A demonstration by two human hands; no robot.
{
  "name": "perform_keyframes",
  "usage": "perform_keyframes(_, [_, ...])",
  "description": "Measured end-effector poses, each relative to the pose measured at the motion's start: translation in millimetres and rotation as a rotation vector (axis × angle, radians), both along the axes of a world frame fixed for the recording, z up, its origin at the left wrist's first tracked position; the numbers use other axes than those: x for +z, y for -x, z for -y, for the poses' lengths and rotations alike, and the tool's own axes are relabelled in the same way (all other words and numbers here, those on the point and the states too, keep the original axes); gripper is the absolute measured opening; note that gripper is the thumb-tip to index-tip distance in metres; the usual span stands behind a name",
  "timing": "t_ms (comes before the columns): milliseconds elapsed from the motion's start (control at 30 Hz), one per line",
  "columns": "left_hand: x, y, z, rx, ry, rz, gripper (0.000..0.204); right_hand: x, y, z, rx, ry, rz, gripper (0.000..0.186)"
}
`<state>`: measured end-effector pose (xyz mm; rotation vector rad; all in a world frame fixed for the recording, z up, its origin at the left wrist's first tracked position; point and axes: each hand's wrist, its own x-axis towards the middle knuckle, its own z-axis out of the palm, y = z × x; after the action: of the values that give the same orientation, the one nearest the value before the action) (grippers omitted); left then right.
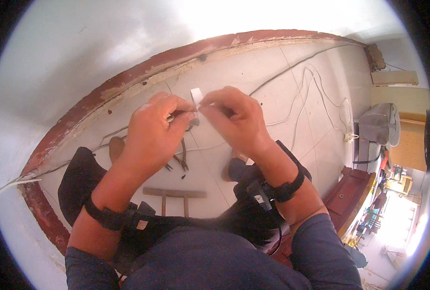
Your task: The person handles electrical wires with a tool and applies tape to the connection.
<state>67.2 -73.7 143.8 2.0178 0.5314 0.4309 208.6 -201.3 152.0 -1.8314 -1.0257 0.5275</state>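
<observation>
Both hands are raised close together over the tiled floor, fingertips almost meeting. A small white strip (196, 95) stands up between them, its lower end at the fingertips; whether it is paper or plastic I cannot tell. My left hand (157, 125) is closed in a pinch at the strip's lower end. From the other side, my right hand (236, 116) pinches at the strip's edge. Anything finer between the fingertips is hidden. Below them on the floor lies a pair of pliers (183, 158), with another dark tool partly covered by my left hand.
A wooden frame with a crossbar (175, 193) lies near my legs. White cable (299, 104) loops across the tiles at right, and a dark cable (277, 76) runs toward the wall. A red-brown skirting (176, 55) borders the wall. Red wooden furniture (343, 199) stands right.
</observation>
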Motion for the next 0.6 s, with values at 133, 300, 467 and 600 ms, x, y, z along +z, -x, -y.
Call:
perform_keyframes(133, [1.9,1.8,-0.9,-0.014,-0.082,0.048,0.009,5.6,-8.0,-0.6,0.151,0.063,0.306,0.014])
perform_keyframes(300, [-3.9,2.4,-4.7,-0.068,-0.23,0.093,0.007,7.7,-9.1,-0.8,0.21,0.109,0.362,0.016])
perform_keyframes(467, [-0.5,2.1,-4.2,-0.103,-0.339,0.12,0.006,0.6,-7.8,-0.8,0.258,0.139,0.429,0.015])
perform_keyframes(600, [-0.4,0.0,-5.1,-0.125,-0.408,0.168,0.006,-1.4,-7.7,1.0,0.264,0.137,0.427,0.014])
